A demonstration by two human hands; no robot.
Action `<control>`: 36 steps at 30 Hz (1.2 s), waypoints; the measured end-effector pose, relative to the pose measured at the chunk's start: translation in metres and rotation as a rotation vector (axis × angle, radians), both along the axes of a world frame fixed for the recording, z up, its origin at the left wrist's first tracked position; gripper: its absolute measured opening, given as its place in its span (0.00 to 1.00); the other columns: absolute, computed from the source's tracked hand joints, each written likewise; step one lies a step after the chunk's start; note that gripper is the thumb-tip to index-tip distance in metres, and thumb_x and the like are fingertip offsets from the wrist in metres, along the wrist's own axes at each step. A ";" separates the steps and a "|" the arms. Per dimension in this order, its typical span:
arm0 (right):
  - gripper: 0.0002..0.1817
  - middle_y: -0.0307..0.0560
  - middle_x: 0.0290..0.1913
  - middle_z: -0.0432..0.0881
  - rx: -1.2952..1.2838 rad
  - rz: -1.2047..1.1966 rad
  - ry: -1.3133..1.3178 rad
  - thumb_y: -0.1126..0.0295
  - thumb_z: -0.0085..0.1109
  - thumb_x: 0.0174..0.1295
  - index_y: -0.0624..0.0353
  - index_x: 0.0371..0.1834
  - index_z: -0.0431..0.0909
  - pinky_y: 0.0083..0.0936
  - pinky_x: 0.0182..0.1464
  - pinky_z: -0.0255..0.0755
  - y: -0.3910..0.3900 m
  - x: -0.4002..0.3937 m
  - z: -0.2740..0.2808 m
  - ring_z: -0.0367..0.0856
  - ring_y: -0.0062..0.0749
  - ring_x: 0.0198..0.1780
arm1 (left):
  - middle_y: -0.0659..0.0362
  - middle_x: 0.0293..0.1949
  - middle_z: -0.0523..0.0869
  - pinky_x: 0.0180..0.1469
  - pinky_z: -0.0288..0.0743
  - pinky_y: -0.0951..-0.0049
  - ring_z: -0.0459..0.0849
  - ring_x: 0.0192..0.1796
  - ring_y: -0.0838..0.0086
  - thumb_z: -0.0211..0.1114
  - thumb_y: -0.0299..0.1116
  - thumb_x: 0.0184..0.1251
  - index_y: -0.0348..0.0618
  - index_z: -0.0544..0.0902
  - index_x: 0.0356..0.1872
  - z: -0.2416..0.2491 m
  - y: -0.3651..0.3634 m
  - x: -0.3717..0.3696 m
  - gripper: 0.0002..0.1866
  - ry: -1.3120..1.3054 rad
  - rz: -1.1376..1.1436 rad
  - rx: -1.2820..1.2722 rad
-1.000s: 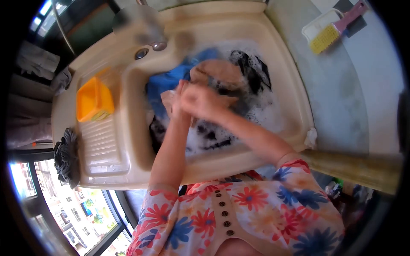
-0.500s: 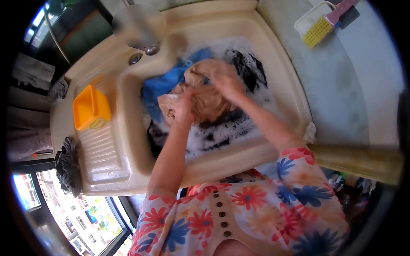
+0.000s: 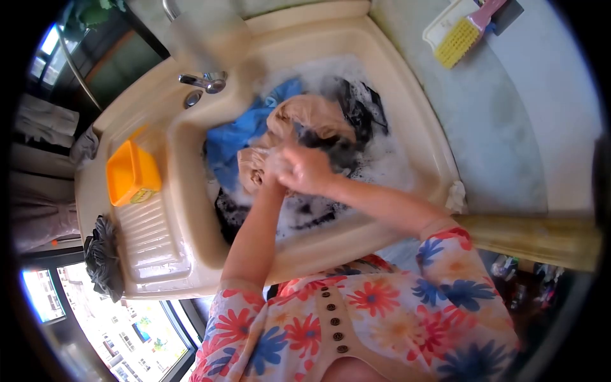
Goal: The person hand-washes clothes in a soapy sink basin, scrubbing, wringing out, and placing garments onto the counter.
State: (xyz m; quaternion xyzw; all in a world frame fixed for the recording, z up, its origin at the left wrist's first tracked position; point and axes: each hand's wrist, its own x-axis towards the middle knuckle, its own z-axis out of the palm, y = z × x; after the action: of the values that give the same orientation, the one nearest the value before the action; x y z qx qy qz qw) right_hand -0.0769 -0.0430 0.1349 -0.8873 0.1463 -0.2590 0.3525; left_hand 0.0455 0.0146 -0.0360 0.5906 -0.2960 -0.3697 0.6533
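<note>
In the soapy water of the beige sink (image 3: 414, 95) lies a bunched tan garment (image 3: 312, 114). My left hand (image 3: 274, 167) is closed on its near left part. Pressed up against it, my right hand (image 3: 307, 169) is also closed, fingers bent round the same fabric; the cloth between the two hands is mostly hidden. A blue cloth (image 3: 238, 137) soaks on the left of the tan garment. Dark wet cloth (image 3: 363, 111) shows behind and to the right, under foam, with more of it near the front.
A faucet (image 3: 207, 81) stands at the sink's back edge. On the ribbed drainboard (image 3: 153, 235) sits a yellow plastic container (image 3: 132, 175). Grey cloth (image 3: 103, 258) hangs at the left rim. A yellow-bristled brush (image 3: 459, 41) lies on the right-hand counter.
My right hand has moved left and toward me, from the tan garment's right side to my left hand. The tan garment's right part has shifted, uncovering dark cloth and water.
</note>
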 end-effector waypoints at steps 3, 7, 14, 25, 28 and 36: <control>0.16 0.50 0.28 0.79 -0.066 -0.096 0.184 0.55 0.59 0.47 0.52 0.35 0.76 0.36 0.33 0.72 -0.040 0.031 -0.039 0.78 0.45 0.31 | 0.56 0.39 0.81 0.41 0.75 0.68 0.80 0.41 0.68 0.54 0.34 0.62 0.41 0.75 0.45 0.055 0.003 -0.010 0.13 0.436 0.248 0.142; 0.21 0.46 0.31 0.79 -0.347 -0.220 0.334 0.51 0.58 0.49 0.54 0.41 0.75 0.35 0.38 0.73 -0.116 0.034 -0.037 0.79 0.40 0.33 | 0.58 0.35 0.80 0.40 0.76 0.70 0.80 0.37 0.71 0.57 0.31 0.61 0.37 0.75 0.42 0.143 0.005 0.010 0.11 0.478 0.362 0.138; 0.21 0.54 0.36 0.82 -0.089 0.235 0.738 0.54 0.59 0.45 0.58 0.38 0.79 0.33 0.42 0.74 -0.078 0.005 -0.017 0.81 0.43 0.38 | 0.53 0.54 0.74 0.57 0.65 0.70 0.71 0.57 0.69 0.65 0.33 0.56 0.35 0.64 0.60 0.122 0.012 0.015 0.31 0.425 0.285 0.092; 0.18 0.55 0.44 0.78 -0.303 -0.054 0.770 0.66 0.55 0.51 0.60 0.46 0.72 0.44 0.43 0.70 -0.113 -0.057 -0.114 0.77 0.52 0.45 | 0.47 0.55 0.74 0.57 0.67 0.66 0.74 0.56 0.59 0.69 0.38 0.49 0.40 0.61 0.63 0.128 -0.018 -0.032 0.40 -0.424 -0.347 0.732; 0.15 0.53 0.41 0.79 -0.010 -0.096 0.760 0.62 0.56 0.48 0.58 0.37 0.77 0.44 0.39 0.71 -0.121 -0.041 -0.096 0.78 0.51 0.41 | 0.49 0.53 0.75 0.54 0.68 0.66 0.76 0.52 0.61 0.63 0.36 0.55 0.43 0.62 0.63 0.081 -0.014 -0.023 0.33 0.251 -0.196 0.343; 0.11 0.45 0.27 0.78 -0.246 -0.103 0.031 0.58 0.59 0.43 0.48 0.30 0.78 0.36 0.32 0.73 -0.028 0.018 -0.006 0.79 0.44 0.33 | 0.57 0.43 0.78 0.47 0.72 0.70 0.76 0.45 0.70 0.46 0.44 0.68 0.43 0.74 0.48 0.006 -0.011 -0.006 0.18 -0.095 0.048 0.012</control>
State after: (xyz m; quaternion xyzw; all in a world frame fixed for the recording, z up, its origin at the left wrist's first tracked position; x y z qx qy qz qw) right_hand -0.0584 -0.0706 0.1292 -0.9190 0.1643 -0.2790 0.2250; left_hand 0.0399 0.0039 -0.0298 0.6183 -0.3102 -0.3271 0.6438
